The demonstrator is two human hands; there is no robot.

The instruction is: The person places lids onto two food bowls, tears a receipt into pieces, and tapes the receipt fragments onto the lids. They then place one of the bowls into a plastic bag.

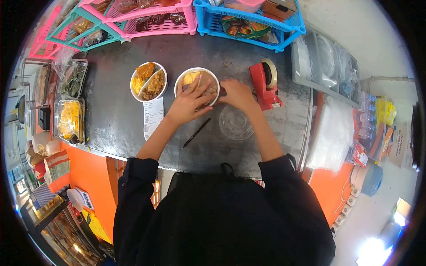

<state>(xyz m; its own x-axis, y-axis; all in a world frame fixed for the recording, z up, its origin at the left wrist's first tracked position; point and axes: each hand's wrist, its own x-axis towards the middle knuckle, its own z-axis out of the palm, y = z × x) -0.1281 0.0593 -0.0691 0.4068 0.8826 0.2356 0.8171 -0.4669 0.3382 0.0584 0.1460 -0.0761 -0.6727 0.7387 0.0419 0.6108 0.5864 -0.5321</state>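
My left hand (188, 105) lies over a white round bowl (179, 80), fingers spread across its contents. Yellow food (191, 78) and a brown layer show between the fingers; what the fingertips touch is partly hidden. Against the bowl's right side, my right hand (237, 94) is curled with its fingertips at the rim. Just below that hand, a clear round plastic lid (235, 123) rests on the dark tabletop. A black pen (197, 132) lies under my left wrist. To the left stands a second white bowl (164, 88), divided, with yellow, orange and brown food in it.
A printed receipt (153, 116) sits below the second bowl. The red tape dispenser (265, 91) is at right. Pink (159, 27) and blue baskets (248, 17) line the back. Clear food boxes (70, 122) stand left; a compartment box of lids (328, 62) is at the right edge.
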